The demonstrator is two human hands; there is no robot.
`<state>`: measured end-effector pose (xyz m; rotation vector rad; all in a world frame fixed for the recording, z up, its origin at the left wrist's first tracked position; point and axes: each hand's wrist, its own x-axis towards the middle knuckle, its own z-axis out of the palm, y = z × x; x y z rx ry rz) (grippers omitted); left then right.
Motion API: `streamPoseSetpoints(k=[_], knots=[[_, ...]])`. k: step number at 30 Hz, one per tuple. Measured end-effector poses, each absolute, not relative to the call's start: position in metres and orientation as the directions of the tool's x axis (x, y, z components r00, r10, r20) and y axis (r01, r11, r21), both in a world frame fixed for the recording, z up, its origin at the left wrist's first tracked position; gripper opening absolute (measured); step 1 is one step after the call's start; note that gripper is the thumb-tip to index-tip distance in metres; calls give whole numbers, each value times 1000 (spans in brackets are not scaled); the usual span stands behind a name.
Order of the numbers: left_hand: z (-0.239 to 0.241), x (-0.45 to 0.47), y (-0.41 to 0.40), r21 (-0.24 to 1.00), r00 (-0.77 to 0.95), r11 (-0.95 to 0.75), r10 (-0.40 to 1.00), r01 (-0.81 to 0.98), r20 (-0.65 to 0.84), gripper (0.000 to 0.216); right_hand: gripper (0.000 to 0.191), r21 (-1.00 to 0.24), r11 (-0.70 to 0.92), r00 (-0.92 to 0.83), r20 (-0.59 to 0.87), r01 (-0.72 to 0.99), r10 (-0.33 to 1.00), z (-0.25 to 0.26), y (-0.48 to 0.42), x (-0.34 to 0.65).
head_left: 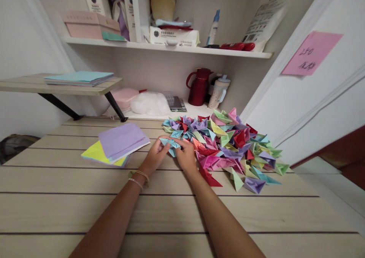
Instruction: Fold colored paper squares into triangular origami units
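Between my two hands is a light blue folded paper boat, small and held just above the wooden table. My left hand pinches its left side, with bracelets round that wrist. Fingers of my right hand grip the boat's right side. Close to my right hand lies a large heap of folded paper boats in red, pink, purple, green, yellow and blue. On the left, a stack of purple paper sheets overlaps yellow sheets.
A small raised shelf bears blue paper at the left. Behind the table stand a red jug, a pale bottle and a white fluffy bundle. A white shelf with packages spans above.
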<state>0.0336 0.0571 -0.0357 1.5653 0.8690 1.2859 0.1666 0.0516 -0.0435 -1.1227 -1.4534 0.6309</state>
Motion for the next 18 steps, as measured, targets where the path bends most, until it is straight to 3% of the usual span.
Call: streamPoseSetpoints(k=[5,9,13,18], knots=[[-29,28,59,960,219,-280,935,-24,279,27,41,-873,411,54,438,262,897,-48,55,167],[-28,26,60,975,218,-172,955,-140,200,30,44,-911,356,89,380,208,921,-49,56,165],[-31,24,62,967,156,-99,978,-235,139,33,52,-945,290,60,302,152,951,-45,51,164],[-35,22,65,958,64,-92,991,-270,114,31,58,-949,305,-1,306,75,952,-39,46,162]])
